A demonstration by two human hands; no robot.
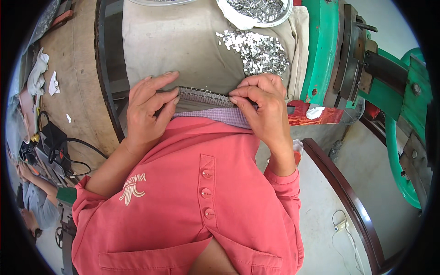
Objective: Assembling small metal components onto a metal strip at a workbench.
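A narrow grey metal bar [205, 97] with a row of small slots or pins along its far edge lies crosswise in front of my body. Thumb and index finger of my left hand [151, 103] pinch together at its left end, the other fingers raised. At the right part of the bar, the thumb and index fingertips of my right hand [266, 103] are pressed together at the slotted edge. Whatever small piece sits between them is hidden. Beyond my right hand, a heap of small white and grey metal pieces [261, 52] is spread on a beige cloth [169, 41].
A white bowl [286, 16] full of small metal pins stands behind the heap. Green machinery [321, 50] with a handwheel [398, 169] rises at the right. Leftward is a wooden board [75, 87] with black cables [80, 142]. Another person [39, 197] works at far left.
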